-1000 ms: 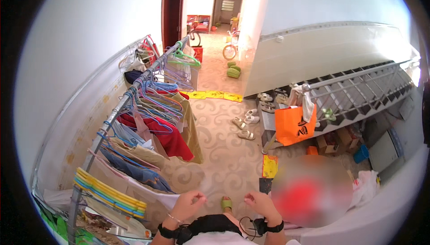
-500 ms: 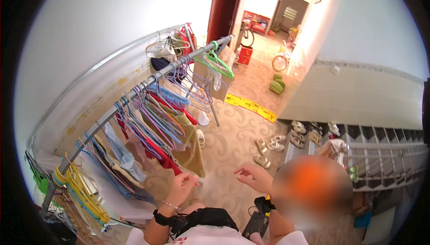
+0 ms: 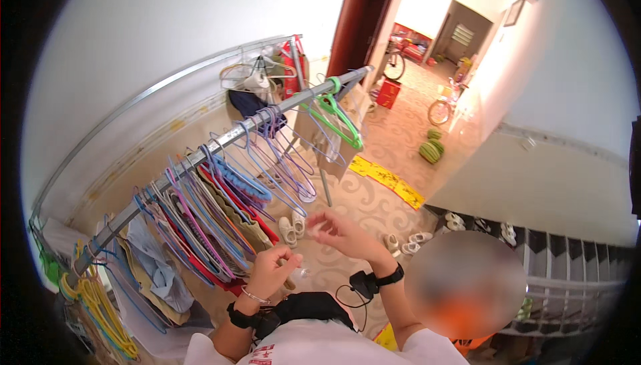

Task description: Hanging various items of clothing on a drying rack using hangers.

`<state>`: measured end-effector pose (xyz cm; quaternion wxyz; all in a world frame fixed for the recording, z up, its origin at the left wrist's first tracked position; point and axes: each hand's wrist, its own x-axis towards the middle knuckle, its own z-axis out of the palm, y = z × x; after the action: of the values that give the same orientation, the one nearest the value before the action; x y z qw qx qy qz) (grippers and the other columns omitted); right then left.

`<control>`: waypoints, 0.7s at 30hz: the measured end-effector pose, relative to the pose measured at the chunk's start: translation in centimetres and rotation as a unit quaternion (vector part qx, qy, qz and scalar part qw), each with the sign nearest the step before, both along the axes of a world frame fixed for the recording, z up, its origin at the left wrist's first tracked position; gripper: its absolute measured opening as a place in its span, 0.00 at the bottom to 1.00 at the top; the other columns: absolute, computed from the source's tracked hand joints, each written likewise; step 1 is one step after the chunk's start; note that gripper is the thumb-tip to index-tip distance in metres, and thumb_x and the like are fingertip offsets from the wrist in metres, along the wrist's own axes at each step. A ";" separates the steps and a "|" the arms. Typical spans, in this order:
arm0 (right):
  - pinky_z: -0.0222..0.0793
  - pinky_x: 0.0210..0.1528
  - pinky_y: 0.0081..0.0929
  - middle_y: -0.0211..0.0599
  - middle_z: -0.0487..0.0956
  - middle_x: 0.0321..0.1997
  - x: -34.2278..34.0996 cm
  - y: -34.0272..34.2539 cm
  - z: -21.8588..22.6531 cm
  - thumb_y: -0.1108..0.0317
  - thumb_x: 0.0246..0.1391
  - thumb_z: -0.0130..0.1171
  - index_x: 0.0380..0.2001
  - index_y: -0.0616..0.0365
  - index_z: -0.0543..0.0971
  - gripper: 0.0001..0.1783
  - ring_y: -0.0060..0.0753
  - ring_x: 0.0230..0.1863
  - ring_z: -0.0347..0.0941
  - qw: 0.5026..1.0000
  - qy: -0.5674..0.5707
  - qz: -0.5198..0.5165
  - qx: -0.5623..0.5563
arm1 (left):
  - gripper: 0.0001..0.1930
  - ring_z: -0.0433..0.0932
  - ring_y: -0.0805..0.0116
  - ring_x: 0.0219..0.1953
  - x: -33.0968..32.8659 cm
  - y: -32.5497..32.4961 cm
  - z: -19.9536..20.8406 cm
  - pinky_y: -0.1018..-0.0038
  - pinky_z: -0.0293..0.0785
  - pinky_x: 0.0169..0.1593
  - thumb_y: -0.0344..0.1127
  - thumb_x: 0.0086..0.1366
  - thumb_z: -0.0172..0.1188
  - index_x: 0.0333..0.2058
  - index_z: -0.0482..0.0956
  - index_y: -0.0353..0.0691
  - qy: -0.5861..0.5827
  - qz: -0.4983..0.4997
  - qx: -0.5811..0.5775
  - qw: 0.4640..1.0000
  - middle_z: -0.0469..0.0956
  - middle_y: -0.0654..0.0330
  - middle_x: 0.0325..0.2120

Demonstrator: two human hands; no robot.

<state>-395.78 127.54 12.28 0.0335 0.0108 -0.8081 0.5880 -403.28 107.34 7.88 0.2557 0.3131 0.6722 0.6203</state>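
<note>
Many things fill this hallway, and the biggest is the long metal clothes rail [image 3: 220, 139], which runs from lower left up toward the dark red door frame [image 3: 360, 14]. Clothes on hangers [image 3: 200, 218] crowd its lower part, mostly in red, blue and beige. Higher on the rail hang empty purple wire hangers [image 3: 280, 164] and one green plastic hanger [image 3: 340, 121]. A bunch of yellow hangers [image 3: 100, 305] sits at the low end of the rail.

On the patterned floor [image 3: 374, 205] a yellow mat [image 3: 390, 181] lies near the middle, and pairs of light shoes [image 3: 292, 228] stand under the rail. More shoes are on a rack [image 3: 574, 258] at the right. Two bicycles [image 3: 444, 104] stand farther down the hall, beside a few green round things [image 3: 432, 150].

Both of the person's hands are raised in front of the chest, close to the hanging clothes. The left hand [image 3: 270, 271] is curled, with its fingers closed around a small pale object [image 3: 298, 273] that is too small to identify. The right hand [image 3: 340, 231] is just beside it, half open, with the fingertips pinched together on something tiny and whitish [image 3: 314, 230]; what it is cannot be told. Each wrist carries a black strap [image 3: 388, 277].
</note>
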 end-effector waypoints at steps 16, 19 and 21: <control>0.40 0.15 0.12 0.16 0.60 0.14 -15.5 8.3 -1.5 0.63 0.60 0.48 0.33 0.56 0.73 0.09 0.09 0.13 0.48 0.939 -0.079 0.116 -0.314 | 0.10 0.74 0.78 0.26 4.1 6.3 -0.8 0.80 0.69 0.33 0.33 0.57 0.59 0.22 0.74 0.33 -0.020 0.393 -0.088 0.915 0.75 0.63 0.19; 0.45 0.16 0.13 0.17 0.60 0.13 -14.6 10.9 -0.2 0.61 0.59 0.49 0.32 0.55 0.73 0.10 0.10 0.13 0.52 0.946 -0.099 0.160 -0.262 | 0.09 0.74 0.77 0.25 4.7 9.7 -2.2 0.79 0.69 0.33 0.34 0.57 0.59 0.28 0.74 0.34 0.011 0.426 -0.089 0.900 0.76 0.62 0.22; 0.48 0.16 0.14 0.18 0.61 0.12 -13.0 12.3 -0.3 0.60 0.59 0.51 0.31 0.55 0.72 0.10 0.11 0.13 0.54 0.953 -0.104 0.190 -0.213 | 0.10 0.74 0.76 0.30 5.0 12.1 -0.5 0.79 0.70 0.36 0.35 0.56 0.59 0.32 0.74 0.35 0.055 0.457 -0.081 0.884 0.76 0.61 0.27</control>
<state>-408.82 139.86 11.98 -0.1612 0.0952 -0.6463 0.7397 -398.32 119.49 7.40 -0.0687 -0.0167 0.8019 0.5932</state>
